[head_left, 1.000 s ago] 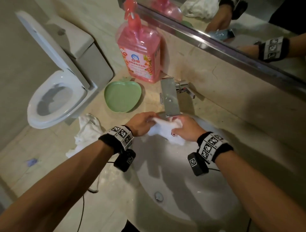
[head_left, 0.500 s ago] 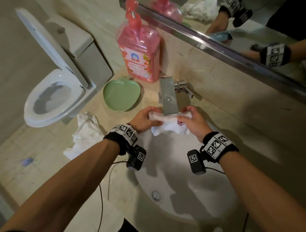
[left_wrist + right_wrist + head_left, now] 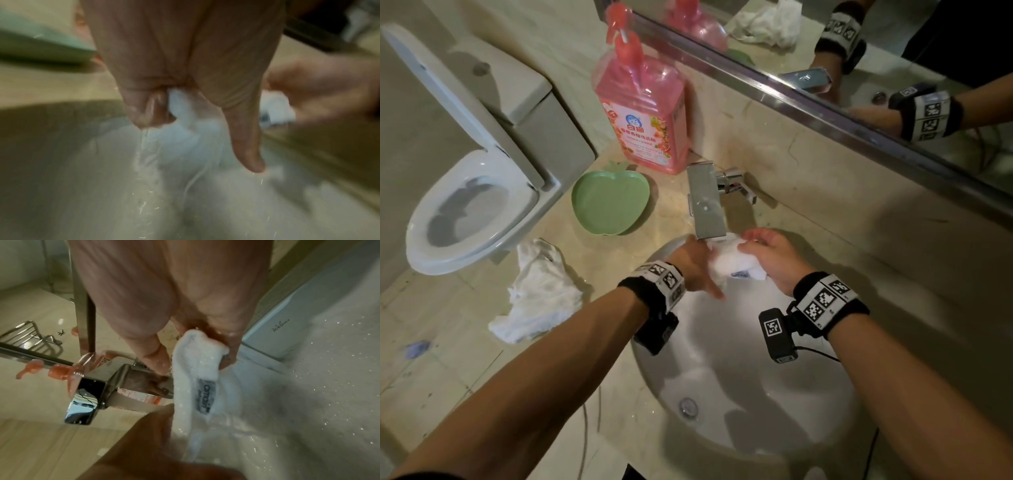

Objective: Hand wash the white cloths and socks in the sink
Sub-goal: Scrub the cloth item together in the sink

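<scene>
A wet white sock (image 3: 732, 262) with a small grey label (image 3: 205, 395) hangs between both hands, just below the square chrome faucet (image 3: 705, 205), over the white sink (image 3: 739, 394). My left hand (image 3: 697, 265) grips its left end, and in the left wrist view the left hand (image 3: 164, 105) has curled fingers squeezing the white sock (image 3: 180, 116) as water runs down. My right hand (image 3: 768, 255) pinches the right end; in the right wrist view the right hand (image 3: 197, 344) holds the white sock (image 3: 197, 363) between thumb and fingers.
A heap of white cloths (image 3: 537, 294) lies on the beige counter left of the sink. A green apple-shaped dish (image 3: 609, 202) and a pink detergent pump bottle (image 3: 643, 116) stand behind it. The toilet (image 3: 469, 192) sits at far left. A mirror (image 3: 859, 51) runs along the back.
Both hands shifted the sock under the spout. The left hand turned downward and squeezes its end, the right hand re-gripped the other end, and water now streams off it.
</scene>
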Tool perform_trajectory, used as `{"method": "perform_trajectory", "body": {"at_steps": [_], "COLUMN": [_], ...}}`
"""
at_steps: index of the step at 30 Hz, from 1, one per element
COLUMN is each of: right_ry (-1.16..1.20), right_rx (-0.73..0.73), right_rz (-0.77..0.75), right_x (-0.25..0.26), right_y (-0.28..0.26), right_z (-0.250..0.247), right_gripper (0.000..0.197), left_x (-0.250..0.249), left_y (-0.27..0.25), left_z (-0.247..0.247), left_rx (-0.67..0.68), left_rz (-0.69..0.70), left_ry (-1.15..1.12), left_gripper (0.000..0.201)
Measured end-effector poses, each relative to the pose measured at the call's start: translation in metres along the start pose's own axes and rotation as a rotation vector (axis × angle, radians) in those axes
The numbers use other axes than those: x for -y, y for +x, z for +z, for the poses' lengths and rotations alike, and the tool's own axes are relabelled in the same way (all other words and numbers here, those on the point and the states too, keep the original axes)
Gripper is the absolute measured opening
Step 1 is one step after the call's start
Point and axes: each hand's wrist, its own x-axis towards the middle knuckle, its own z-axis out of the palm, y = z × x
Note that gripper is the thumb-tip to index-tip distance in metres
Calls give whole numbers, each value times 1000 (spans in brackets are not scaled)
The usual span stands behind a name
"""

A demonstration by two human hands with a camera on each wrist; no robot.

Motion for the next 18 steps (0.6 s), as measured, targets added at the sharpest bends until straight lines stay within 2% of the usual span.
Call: {"method": "perform_trajectory", "body": {"at_steps": [1,3,4,6,8,10,11,13,16,18], "right_ry": [-35,-102,-136,-244,-546,-880,-956,-976,-920,-742], "right_rx": [20,60,83,131,136,64,23,-25,-41,-8], "right_rz": [-1,-15,-21,-32,-60,-120,-151,-217,-374,-416], "right_x": [2,6,8,9,7,2,0,-1,6,13], "right_y": [-2,-6,-7,-8,-7,-6,-6,-5,-5,-4], "right_z": [3,8,9,11,14,21,26,33,41,45], "right_gripper": [22,38,45,54,53,41,32,26,33,25], "left_x": [-2,-4,-2,5,17,27,32,42,62,72], "left_y": [0,-3,-5,-8,-12,-18,-21,-29,-41,-45], "left_z": [2,0,-3,-10,-19,-29,-35,-44,-52,-51], "left_rx": [-9,-66,-101,-141,-147,-178,-203,-250,-299,-307], "left_rz": [16,20,34,98,186,249,269,279,142,105], "left_ry": [143,288,302,266,198,135,108,-1,-222,-316], "left_gripper": [86,60,46,36,32,24,23,27,27,24]}}
